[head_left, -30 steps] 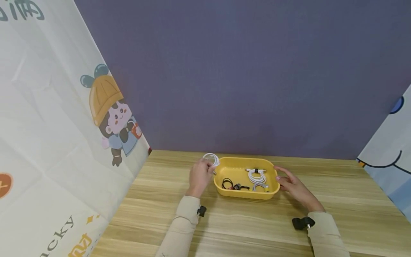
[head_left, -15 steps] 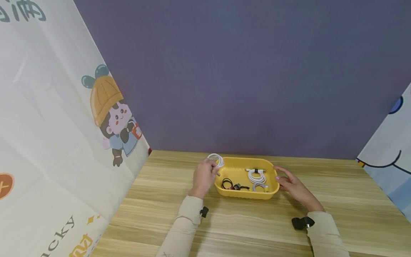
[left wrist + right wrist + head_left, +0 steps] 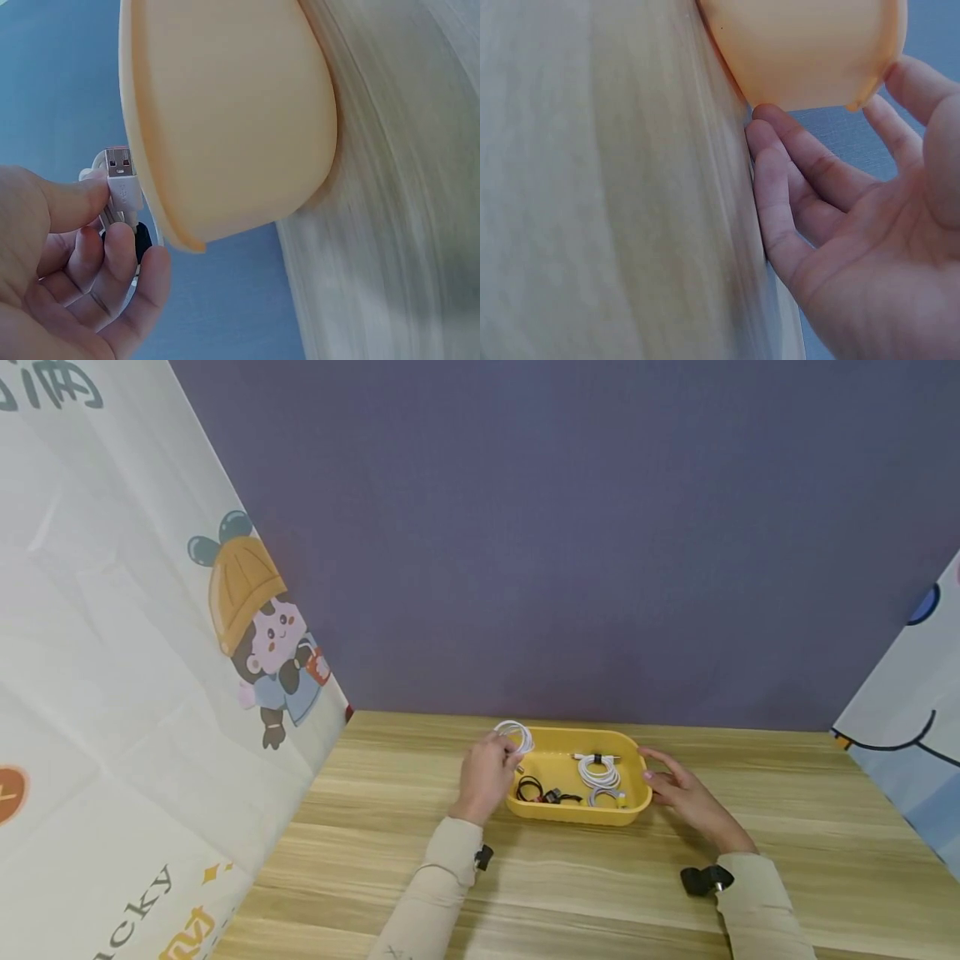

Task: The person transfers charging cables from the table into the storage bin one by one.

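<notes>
In the left wrist view my left hand pinches a coiled white USB cable, its metal plug pointing up beside the thumb. A dark tie shows partly behind the fingers. In the head view this hand holds the coil over the left end of a yellow plastic bin. My right hand rests against the bin's right end, thumb and index finger at the rim. Its other fingers stretch low beside the bin, close to the table, as the right wrist view shows. Inside the bin lies another coiled white cable.
Also in the bin are a thin black cable, a short black cable and a small grey loop. The bin stands on a wood-grain table, near a dark blue-grey panel at the back. A printed white sheet borders the left.
My left hand has moved right with the coiled USB cable, from beside the bin to over its left end. The right hand has stayed at the bin's right end.
</notes>
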A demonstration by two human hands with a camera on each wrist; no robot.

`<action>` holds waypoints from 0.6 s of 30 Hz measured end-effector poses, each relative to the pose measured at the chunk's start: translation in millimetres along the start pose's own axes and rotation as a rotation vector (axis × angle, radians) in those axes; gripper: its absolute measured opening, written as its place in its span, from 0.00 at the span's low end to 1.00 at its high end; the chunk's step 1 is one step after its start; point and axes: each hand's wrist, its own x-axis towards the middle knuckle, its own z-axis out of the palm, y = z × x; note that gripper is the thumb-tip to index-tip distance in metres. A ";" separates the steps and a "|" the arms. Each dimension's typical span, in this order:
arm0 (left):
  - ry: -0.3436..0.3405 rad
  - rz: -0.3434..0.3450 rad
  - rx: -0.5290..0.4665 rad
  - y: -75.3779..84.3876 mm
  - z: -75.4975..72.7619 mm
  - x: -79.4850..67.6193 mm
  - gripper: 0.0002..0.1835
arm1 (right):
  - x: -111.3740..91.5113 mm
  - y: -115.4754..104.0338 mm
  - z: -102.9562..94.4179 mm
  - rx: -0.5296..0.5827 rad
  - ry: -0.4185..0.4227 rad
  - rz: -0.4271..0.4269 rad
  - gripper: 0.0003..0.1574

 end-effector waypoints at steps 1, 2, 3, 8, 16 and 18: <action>0.000 0.002 0.004 0.6 0.6 0.0 0.08 | 0.2 0.2 0.0 0.003 0.000 0.000 0.40; 0.001 0.006 0.007 1.4 1.2 0.0 0.08 | 0.3 0.3 -0.1 0.005 -0.001 0.000 0.40; 0.003 0.009 0.014 2.1 1.8 0.0 0.08 | 0.5 0.5 -0.2 0.005 -0.002 -0.001 0.40; 0.006 0.019 0.032 6.0 5.4 -0.1 0.08 | 0.8 0.1 -0.4 0.005 0.001 0.004 0.40; -0.025 0.016 0.042 12.8 9.4 -0.8 0.08 | -0.2 0.1 -0.7 -0.002 0.002 0.007 0.40; -0.025 0.019 0.048 14.2 11.0 -0.4 0.08 | -0.2 0.4 -0.7 0.000 0.001 0.008 0.40</action>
